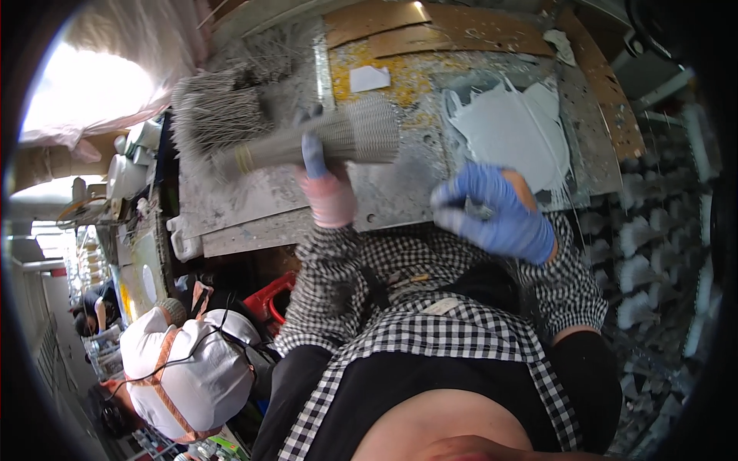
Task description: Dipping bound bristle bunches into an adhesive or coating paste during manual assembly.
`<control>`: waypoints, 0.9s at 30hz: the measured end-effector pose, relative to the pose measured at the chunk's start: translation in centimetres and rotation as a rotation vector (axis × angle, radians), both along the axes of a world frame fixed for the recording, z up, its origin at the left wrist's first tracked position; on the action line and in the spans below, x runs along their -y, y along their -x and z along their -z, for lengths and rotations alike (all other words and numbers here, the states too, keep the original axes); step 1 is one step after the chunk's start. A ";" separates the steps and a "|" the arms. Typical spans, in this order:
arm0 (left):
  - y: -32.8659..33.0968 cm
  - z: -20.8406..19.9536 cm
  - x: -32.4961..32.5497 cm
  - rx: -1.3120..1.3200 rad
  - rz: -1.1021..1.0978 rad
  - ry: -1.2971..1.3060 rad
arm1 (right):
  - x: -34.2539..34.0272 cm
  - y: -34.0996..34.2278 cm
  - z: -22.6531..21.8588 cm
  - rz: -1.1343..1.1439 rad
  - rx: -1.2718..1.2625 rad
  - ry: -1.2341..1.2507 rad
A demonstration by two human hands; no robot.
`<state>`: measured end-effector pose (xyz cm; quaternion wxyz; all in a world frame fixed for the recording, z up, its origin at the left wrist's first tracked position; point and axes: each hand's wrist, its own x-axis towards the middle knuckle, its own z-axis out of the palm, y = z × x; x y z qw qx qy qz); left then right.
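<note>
Above the workbench [400,196], my left hand [328,188], in a pink glove with blue fingertips, is closed round a bundle of thin grey rods [361,134]. The bundle lies nearly level, fanning slightly at its right end, with a yellowish band near its left end. Whether the rods are wire or another material, I cannot tell. My right hand [496,211], in a blue glove, hovers by the bench's front edge. Its fingers and thumb are curved with a small gap between the tips, and nothing shows between them. A spread of white paste [511,127] lies beyond it on a board.
More grey rods [219,111] are heaped at the bench's left. A white scrap [370,78] lies near brown boards [461,34] at the back. Racks of pale bristly pieces [646,246] stand at right. A person in a white cap [188,376] is close on my left, beside a red object [270,300].
</note>
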<state>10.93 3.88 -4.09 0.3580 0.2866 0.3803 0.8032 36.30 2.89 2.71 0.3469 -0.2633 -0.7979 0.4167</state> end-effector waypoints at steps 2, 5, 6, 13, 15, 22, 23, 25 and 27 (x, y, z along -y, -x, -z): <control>0.7 -1.8 -1.4 -0.265 0.075 0.000 | -1.4 -0.3 -0.1 0.078 0.023 -0.002; 0.2 -3.7 -3.3 -0.393 0.303 0.127 | -3.6 0.2 0.3 0.097 0.003 -0.014; -0.2 -4.1 -3.7 -0.437 0.391 0.122 | -4.2 0.3 0.6 0.089 -0.012 -0.020; -3.0 -4.8 -6.0 -0.373 0.552 0.295 | -6.6 0.1 2.4 0.106 0.247 0.034; -3.4 -4.8 -6.5 -0.403 0.603 0.252 | -7.1 -0.2 2.6 0.135 0.312 0.020; -4.7 -4.6 -7.4 -0.444 0.647 0.336 | -8.1 -0.7 2.9 0.184 0.472 0.094; -5.0 -4.6 -7.6 -0.424 0.645 0.320 | -8.2 -0.8 3.0 0.192 0.465 0.091; -5.6 -4.6 -7.8 -0.396 0.647 0.305 | -8.4 -1.2 3.3 0.177 0.444 0.099; -6.3 -4.7 -8.0 -0.379 0.651 0.307 | -8.6 -1.6 3.6 0.179 0.386 0.113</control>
